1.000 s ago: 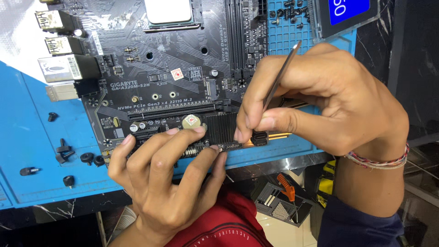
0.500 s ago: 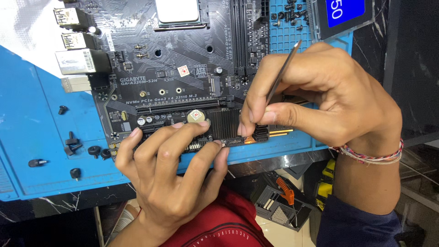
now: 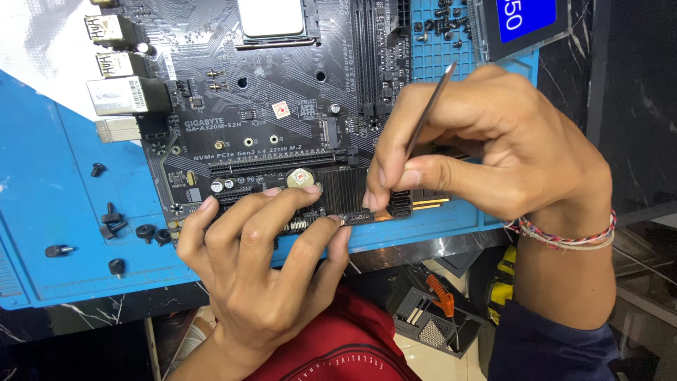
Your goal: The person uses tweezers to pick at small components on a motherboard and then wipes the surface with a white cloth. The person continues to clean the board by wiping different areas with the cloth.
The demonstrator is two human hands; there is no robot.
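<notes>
1. A right hand (image 3: pixel 493 152) pinches a slim metal tool (image 3: pixel 429 116) over a black motherboard (image 3: pixel 282 120) on a blue work mat (image 3: pixel 63 204).
2. The left hand (image 3: pixel 264 261), fingers spread and holding nothing, presses the board's near edge.
3. A small red-and-white square label (image 3: pixel 281 109) sits mid-board; loose black screws (image 3: pixel 113 226) lie on open mat to the left.

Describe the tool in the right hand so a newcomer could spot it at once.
Start at the black motherboard on the blue mat. At its lower right edge, the right hand pinches a thin metal rod slanting up from the fingers. It is the only slim, bare grey stick there.
</notes>
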